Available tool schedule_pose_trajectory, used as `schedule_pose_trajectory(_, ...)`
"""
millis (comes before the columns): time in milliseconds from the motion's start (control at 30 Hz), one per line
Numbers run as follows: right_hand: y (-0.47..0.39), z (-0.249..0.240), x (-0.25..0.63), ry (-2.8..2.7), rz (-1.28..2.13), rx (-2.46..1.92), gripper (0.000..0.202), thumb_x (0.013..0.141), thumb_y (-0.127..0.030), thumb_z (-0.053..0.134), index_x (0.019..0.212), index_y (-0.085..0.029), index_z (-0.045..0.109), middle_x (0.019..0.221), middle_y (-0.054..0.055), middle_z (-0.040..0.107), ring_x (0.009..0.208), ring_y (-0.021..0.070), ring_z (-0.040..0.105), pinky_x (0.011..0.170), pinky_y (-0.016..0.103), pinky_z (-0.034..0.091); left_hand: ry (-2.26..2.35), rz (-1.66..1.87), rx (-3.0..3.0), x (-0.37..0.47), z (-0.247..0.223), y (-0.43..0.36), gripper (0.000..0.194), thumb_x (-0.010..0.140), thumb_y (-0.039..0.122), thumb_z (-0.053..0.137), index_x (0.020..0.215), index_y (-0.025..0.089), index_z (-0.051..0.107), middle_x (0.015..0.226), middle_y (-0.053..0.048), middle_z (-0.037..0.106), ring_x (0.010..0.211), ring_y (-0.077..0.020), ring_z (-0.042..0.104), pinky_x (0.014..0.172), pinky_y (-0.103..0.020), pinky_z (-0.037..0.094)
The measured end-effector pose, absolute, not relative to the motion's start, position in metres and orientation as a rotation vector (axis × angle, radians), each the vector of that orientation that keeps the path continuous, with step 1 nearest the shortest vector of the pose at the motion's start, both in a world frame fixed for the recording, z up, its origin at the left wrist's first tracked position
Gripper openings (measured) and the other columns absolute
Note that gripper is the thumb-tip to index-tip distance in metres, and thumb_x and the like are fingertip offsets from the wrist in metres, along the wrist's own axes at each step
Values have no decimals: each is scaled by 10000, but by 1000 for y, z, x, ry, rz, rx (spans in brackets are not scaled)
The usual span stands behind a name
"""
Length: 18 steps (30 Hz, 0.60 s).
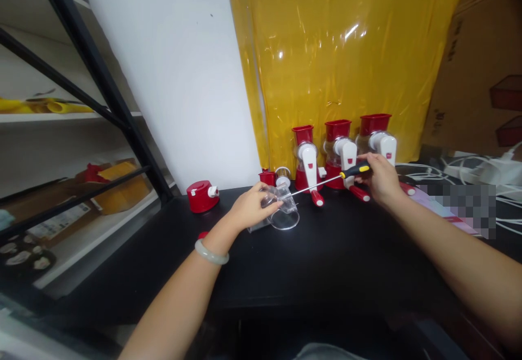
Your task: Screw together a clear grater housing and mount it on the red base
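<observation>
While the left hand point(253, 208) clasped the clear plastic housing point(289, 204) over the black tabletop point(326, 273), left of three red-and-white cranked machines point(310, 165), the right hand point(380, 178) gripped the screwdriver point(351, 172) by its handle. Hands stood apart, the shaft slanting down between them to the housing. Could not tell whether the tip was seated. Good practice, in my judgement: brace the housing firmly, fingers clear of the tip, shaft square to its seat, pressure light on brittle-looking plastic.

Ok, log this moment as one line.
left hand: holds clear plastic part | right hand: holds screwdriver, shaft toward part | beyond: three red-and-white grinders
</observation>
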State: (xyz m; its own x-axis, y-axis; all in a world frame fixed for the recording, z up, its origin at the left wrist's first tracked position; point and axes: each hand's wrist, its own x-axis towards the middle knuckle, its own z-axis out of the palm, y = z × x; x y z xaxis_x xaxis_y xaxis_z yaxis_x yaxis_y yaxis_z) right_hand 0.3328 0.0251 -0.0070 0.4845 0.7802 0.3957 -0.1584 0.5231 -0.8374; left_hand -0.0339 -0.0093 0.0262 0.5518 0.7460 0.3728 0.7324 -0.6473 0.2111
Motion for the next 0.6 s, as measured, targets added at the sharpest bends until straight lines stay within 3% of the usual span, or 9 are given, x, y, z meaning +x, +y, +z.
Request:
schedule_pose_trajectory(133, 25, -8, 332, -908, 579, -886, 371, 859, -603, 682, 847, -234, 643, 548, -22, 551, 372, 119, 475, 300, 237, 395, 1328, 657, 2758, -34, 27, -9, 496, 983, 629, 518, 913, 194, 747, 1096, -75, 608, 763, -170, 613, 727, -356, 514)
schedule_pose_trajectory(233, 26, -10, 332, -898, 599, -887, 378, 921, -595, 575, 860, -229, 650, 543, -8, 562, 380, 132, 508, 315, 244, 427, 1346, 648, 2760, -34, 27, -9, 498, 981, 624, 521, 850, 186, 719, 1042, -66, 594, 748, -167, 598, 713, -351, 500)
schedule_pose_trajectory(400, 26, -8, 336, -913, 727, -795, 212, 880, -432, 546, 909, -245, 641, 716, 20, 616, 488, 156, 603, 375, 276, 501, 1330, 654, 2743, -34, 27, -8, 495, 982, 619, 524, 814, 185, 691, 1056, -72, 590, 748, -168, 595, 724, -362, 494)
schedule_pose_trajectory(600, 23, -4, 335, -872, 757, -836, 139, 838, -274, 536, 930, -240, 634, 771, 33, 598, 547, 167, 597, 394, 279, 493, 1314, 660, 2739, -34, 26, -7, 502, 980, 623, 523, 796, 186, 689, 1041, -69, 583, 749, -169, 590, 725, -372, 490)
